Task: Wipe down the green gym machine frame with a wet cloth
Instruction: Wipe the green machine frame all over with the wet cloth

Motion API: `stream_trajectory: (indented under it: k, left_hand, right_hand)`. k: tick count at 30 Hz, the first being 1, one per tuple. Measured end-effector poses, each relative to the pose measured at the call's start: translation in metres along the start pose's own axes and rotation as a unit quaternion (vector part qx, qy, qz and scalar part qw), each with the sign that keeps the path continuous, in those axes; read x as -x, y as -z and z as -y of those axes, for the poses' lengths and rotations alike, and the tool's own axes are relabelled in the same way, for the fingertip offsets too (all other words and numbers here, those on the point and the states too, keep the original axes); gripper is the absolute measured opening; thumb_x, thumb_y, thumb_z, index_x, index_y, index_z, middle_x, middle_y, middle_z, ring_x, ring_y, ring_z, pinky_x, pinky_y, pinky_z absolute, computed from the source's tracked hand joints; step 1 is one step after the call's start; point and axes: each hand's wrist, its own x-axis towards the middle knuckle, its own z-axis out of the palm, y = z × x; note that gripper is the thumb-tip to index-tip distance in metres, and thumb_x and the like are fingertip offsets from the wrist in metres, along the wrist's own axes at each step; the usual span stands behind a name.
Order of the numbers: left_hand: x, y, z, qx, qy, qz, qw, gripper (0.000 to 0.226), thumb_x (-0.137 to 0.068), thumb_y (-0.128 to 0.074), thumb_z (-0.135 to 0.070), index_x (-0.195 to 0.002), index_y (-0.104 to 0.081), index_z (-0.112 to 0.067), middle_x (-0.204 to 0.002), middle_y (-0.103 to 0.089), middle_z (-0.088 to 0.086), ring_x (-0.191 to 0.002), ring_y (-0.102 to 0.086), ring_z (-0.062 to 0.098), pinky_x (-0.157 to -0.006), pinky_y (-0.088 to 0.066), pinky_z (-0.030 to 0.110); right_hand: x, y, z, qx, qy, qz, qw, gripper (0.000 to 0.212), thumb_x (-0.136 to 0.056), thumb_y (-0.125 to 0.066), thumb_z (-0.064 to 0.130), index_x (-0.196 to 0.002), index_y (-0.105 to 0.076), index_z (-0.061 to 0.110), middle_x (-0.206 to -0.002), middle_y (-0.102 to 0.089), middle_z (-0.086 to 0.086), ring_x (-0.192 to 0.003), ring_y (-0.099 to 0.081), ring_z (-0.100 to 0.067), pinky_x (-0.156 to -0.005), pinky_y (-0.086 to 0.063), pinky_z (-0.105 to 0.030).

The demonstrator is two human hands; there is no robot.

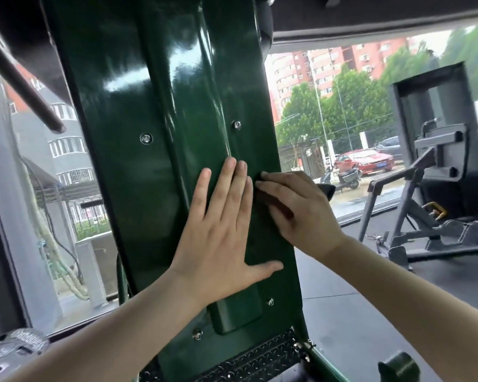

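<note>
The green frame [160,111] stands upright with its long axis running up and down, the left hand [221,232] lies flat on it with straight fingers, and the right hand [301,208] just beside presses a dark cloth [268,201] under curled fingers against the frame's right edge.

We see a glossy dark green frame [160,111] with silver bolts [146,138], a black diamond-pattern plate [260,357] below, and what may be a dark cloth [271,199].
</note>
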Motion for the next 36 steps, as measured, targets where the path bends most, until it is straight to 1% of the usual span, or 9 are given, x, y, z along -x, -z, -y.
stream_trajectory:
  k: [4,7,12,17,19,25,29,32,36]
  left_hand:
    - [0.000,-0.001,0.000,0.007,-0.005,-0.007,1.000,0.133,-0.080,-0.034,-0.096,-0.159,-0.014,0.008,-0.170,0.000,0.028,-0.159,0.006,0.040,-0.127,0.004,0.061]
    - [0.001,-0.005,-0.001,0.021,0.001,-0.021,1.000,0.132,-0.080,-0.038,-0.095,-0.159,-0.016,0.009,-0.170,-0.002,0.027,-0.159,0.002,0.039,-0.127,0.001,0.061]
    - [0.003,-0.009,-0.003,0.026,0.024,-0.031,0.999,0.135,-0.079,-0.041,-0.095,-0.157,-0.018,0.012,-0.169,-0.003,0.030,-0.159,-0.002,0.042,-0.127,-0.001,0.062]
    - [0.004,-0.013,-0.005,0.028,0.026,-0.049,0.998,0.136,-0.078,-0.045,-0.094,-0.157,-0.017,0.013,-0.168,-0.002,0.031,-0.158,-0.002,0.043,-0.127,-0.005,0.060]
    - [0.004,-0.014,-0.005,0.029,0.026,-0.056,0.998,0.135,-0.078,-0.045,-0.094,-0.157,-0.017,0.012,-0.169,-0.002,0.031,-0.158,-0.002,0.043,-0.127,-0.004,0.060]
    - [0.004,-0.017,-0.005,0.026,0.023,-0.056,0.998,0.134,-0.079,-0.044,-0.094,-0.157,-0.018,0.013,-0.168,-0.002,0.032,-0.159,-0.001,0.043,-0.127,-0.006,0.059]
    - [0.004,-0.013,-0.004,0.037,0.019,-0.061,0.997,0.131,-0.080,-0.044,-0.092,-0.158,-0.018,0.010,-0.169,-0.002,0.030,-0.159,-0.001,0.041,-0.128,-0.007,0.056]
    - [0.002,-0.008,0.003,0.061,0.001,-0.067,0.996,0.122,-0.086,-0.039,-0.087,-0.160,-0.015,0.008,-0.170,-0.003,0.027,-0.160,-0.003,0.038,-0.127,-0.012,0.052]
    - [-0.044,0.014,0.046,0.047,0.027,-0.127,0.990,0.108,-0.095,-0.033,-0.079,-0.162,-0.013,0.003,-0.171,-0.009,0.020,-0.160,-0.005,0.031,-0.129,-0.009,0.046]
  right_hand:
    - [0.029,0.001,0.003,0.000,0.051,0.047,0.998,0.033,-0.093,-0.068,-0.001,-0.125,-0.073,0.003,-0.134,-0.065,-0.016,-0.121,-0.060,-0.032,-0.116,-0.037,-0.029]
    - [0.000,0.013,-0.009,0.002,0.106,0.081,0.991,0.030,-0.098,-0.062,0.006,-0.126,-0.072,0.004,-0.132,-0.067,-0.013,-0.118,-0.060,-0.029,-0.115,-0.039,-0.026]
    - [-0.076,0.014,-0.016,-0.004,0.017,-0.036,0.999,0.032,-0.091,-0.072,-0.002,-0.122,-0.075,0.006,-0.126,-0.071,-0.008,-0.111,-0.063,-0.028,-0.102,-0.050,-0.035]
    - [-0.014,0.008,-0.005,-0.004,0.043,0.039,0.998,0.040,-0.088,-0.074,-0.004,-0.126,-0.073,0.007,-0.133,-0.068,-0.009,-0.119,-0.063,-0.028,-0.114,-0.037,-0.023]
    - [-0.024,0.015,-0.012,0.000,0.075,0.067,0.995,0.039,-0.088,-0.074,-0.001,-0.126,-0.072,0.009,-0.132,-0.068,-0.007,-0.116,-0.063,-0.025,-0.112,-0.039,-0.023]
    - [-0.073,0.011,-0.009,-0.002,0.018,-0.016,1.000,0.037,-0.085,-0.073,-0.006,-0.121,-0.075,0.006,-0.124,-0.071,-0.008,-0.109,-0.064,-0.027,-0.102,-0.049,-0.030]
    - [-0.019,0.008,0.001,0.009,0.051,0.041,0.998,0.042,-0.084,-0.075,-0.005,-0.125,-0.073,0.007,-0.130,-0.069,-0.009,-0.112,-0.065,-0.028,-0.105,-0.047,-0.033]
    - [-0.043,0.018,-0.006,0.020,0.076,0.069,0.995,0.041,-0.085,-0.075,-0.004,-0.125,-0.072,0.007,-0.127,-0.070,-0.008,-0.109,-0.064,-0.025,-0.106,-0.045,-0.028]
    - [-0.128,0.030,-0.020,0.051,0.026,-0.017,0.998,0.036,-0.087,-0.071,-0.004,-0.122,-0.073,0.005,-0.119,-0.072,-0.011,-0.106,-0.063,-0.029,-0.097,-0.051,-0.036]
